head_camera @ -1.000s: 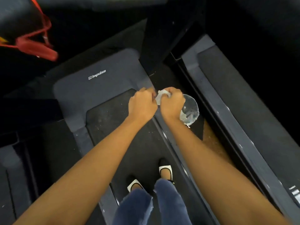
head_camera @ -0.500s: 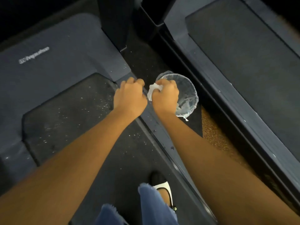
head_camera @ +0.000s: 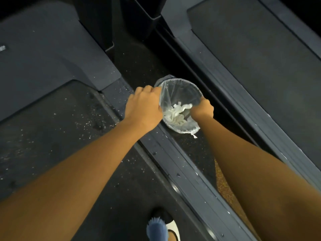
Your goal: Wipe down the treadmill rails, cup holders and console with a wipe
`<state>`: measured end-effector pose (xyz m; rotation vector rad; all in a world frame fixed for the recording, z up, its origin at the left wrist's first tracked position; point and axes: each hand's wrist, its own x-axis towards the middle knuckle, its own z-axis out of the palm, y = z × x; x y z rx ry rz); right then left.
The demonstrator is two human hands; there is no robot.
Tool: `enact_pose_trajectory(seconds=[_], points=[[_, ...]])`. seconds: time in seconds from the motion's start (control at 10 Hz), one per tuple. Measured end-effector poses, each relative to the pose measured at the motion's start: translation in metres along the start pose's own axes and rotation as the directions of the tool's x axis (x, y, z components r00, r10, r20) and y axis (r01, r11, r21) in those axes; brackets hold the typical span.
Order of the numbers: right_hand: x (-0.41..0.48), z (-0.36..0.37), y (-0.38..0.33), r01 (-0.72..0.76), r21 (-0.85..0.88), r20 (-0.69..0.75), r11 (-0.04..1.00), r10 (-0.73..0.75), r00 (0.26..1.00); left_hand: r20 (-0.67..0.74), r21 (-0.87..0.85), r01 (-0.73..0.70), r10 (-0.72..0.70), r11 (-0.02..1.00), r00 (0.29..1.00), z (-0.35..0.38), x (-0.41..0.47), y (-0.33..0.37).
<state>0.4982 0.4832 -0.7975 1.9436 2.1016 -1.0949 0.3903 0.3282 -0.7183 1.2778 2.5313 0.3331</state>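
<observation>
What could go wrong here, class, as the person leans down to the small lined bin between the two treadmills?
1. The bin is small and looks light; the left hand and right hand at its rim could tip it, spilling the wipes.
2. The thin liner may tear or slip off.
3. Leaning sideways off the treadmill belt could cost balance.
</observation>
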Motion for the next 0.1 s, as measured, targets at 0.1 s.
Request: enact_pose_trajectory(seconds=[0.1], points=[[-0.0274,-0.0116,-0.0082,0.058,-0.013,-0.024,0.998,-0.058,0.998,0.006,0.007,0.004,-0.004,1.0,1.0,-0.0183,-0.0075,0.0017]])
